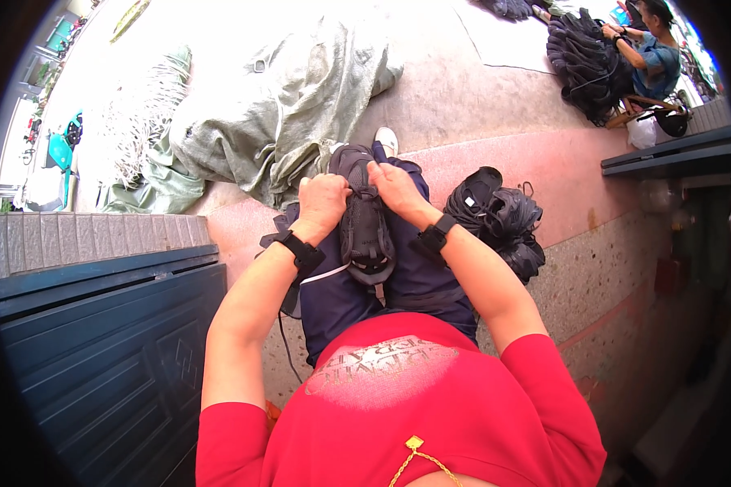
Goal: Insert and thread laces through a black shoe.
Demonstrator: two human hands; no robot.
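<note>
A black shoe upper (pixel 367 231) lies lengthwise over my lap, its opening toward my body. At its left edge, the fingers of my left hand (pixel 323 201) are curled closed against it. My right hand (pixel 398 191) grips the far right part of the same upper, thumb near its middle. Whether a lace or cord is between my fingers is too small to tell. A thin white strip (pixel 326 274) runs across my left thigh by the upper's near end. More black uppers (pixel 499 215) lie heaped on the ground right of my legs.
Ahead on the left are a large grey-green woven sack (pixel 260 122) and a bundle of white cords (pixel 142 122). A blue metal door (pixel 114 349) stands at the left. At the far right, a seated person (pixel 654 61) handles a bunch of black pieces (pixel 589 69).
</note>
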